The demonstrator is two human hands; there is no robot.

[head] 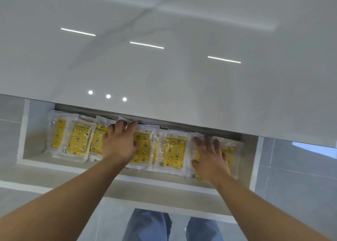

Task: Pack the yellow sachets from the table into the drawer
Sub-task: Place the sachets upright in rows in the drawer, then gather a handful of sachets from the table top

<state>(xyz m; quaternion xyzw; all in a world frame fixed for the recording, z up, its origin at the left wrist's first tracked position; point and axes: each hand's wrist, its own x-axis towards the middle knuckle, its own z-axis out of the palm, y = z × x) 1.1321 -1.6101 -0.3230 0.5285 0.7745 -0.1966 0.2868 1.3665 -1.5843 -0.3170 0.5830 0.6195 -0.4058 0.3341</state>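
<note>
In the open drawer under the glossy white table, the yellow sachets lay in an overlapping row, each in a clear wrapper. At the far left, the leftmost sachet lay near the drawer's left wall. A second sachet overlapped its right edge. A third sachet showed only as a strip between the second one and the left hand.

That hand lay palm down, its fingers stretched and spread, gripping nothing. The fingertips reached the back of the row beneath the table's edge. The hand rested across the third sachet and a fourth sachet, whose right half showed beside the thumb. Just to the right, a fifth sachet lay uncovered, touching its neighbours on both sides.

At the far right, the right hand was spread flat with its fingers apart and straight, though blurred, over the last sachet. Whether the palm pressed on the wrapper could not be told.

Below the drawer's front, blue trouser legs stood over a grey tiled floor.
</note>
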